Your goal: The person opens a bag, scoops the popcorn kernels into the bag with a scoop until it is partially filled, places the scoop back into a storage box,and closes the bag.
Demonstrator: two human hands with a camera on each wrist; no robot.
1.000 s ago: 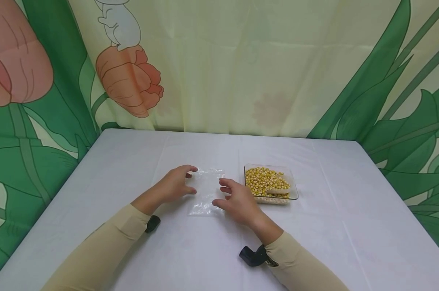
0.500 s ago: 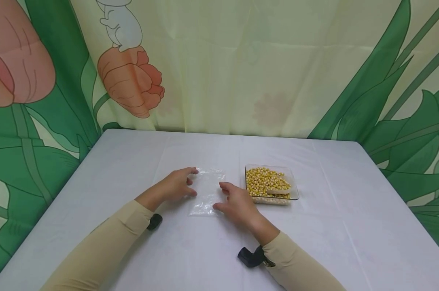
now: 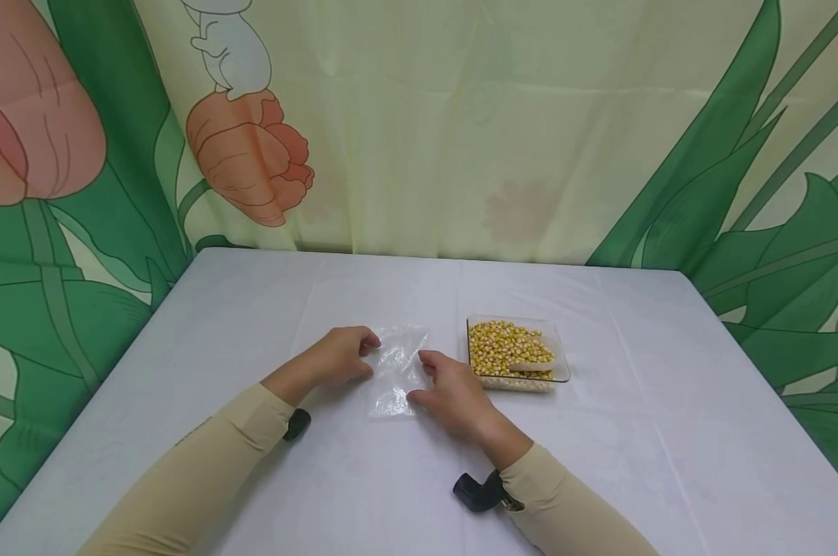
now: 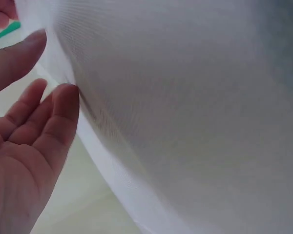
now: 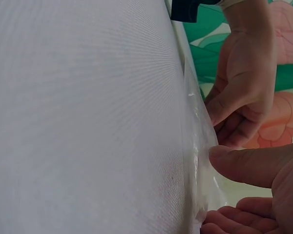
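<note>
A clear plastic bag (image 3: 396, 372) lies rumpled on the white-covered table, between the two hands. At its left edge rests the left hand (image 3: 335, 357), fingertips against the plastic and thumb held apart from them. The right hand (image 3: 456, 394) touches the bag's right side with thumb and fingers spread. In the right wrist view, the right thumb (image 5: 244, 163) sits on the raised film (image 5: 201, 141). The left wrist view has the left hand's fingers (image 4: 58, 122) bent gently against the white cloth; the bag is hard to make out there.
Right of the bag stands a clear rectangular container (image 3: 563, 369) of yellow corn kernels (image 3: 502, 347), close to the right hand. A pale scoop (image 3: 532, 366) lies in the kernels. A printed curtain (image 3: 419, 154) hangs behind the table (image 3: 599, 463).
The bag has gone from flat to wrinkled, its near end shifted slightly right. The left hand's forefinger has moved down and nearer to its thumb. The right hand has hardly moved.
</note>
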